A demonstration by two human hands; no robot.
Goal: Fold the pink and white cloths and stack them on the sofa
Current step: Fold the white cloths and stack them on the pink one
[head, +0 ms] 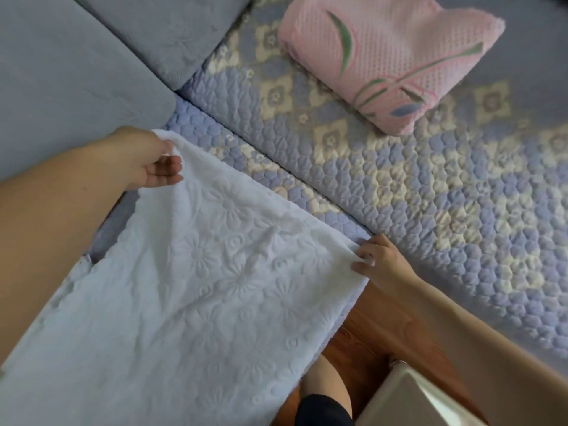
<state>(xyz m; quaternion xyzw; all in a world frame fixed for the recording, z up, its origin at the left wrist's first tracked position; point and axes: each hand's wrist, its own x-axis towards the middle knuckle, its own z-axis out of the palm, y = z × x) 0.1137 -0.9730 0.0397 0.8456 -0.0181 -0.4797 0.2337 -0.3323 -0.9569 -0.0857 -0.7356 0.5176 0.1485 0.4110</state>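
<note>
A sofa fills most of the view, its seat covered by a quilted cover in lavender and cream with flower squares, and two plain grey-blue back cushions lean along its upper left side. Below the seat's front edge a strip of reddish wooden floor shows, with the corner of one pale metallic box standing on it, and a bare knee above a dark garment just left of that box. There are two cloths. The pink cloth, waffle-textured with green leaf motifs, lies folded on the sofa seat near the back, well apart from both hands. The white cloth, embossed with flowers, is spread open from the sofa's front edge down toward the camera, hanging over the floor. Two hands hold its far edge: the left hand pinches the corner nearest the back cushions, thumb on top and fingers curled beneath, and the right hand pinches the other corner at the seat's front edge between thumb and bent fingers.
</note>
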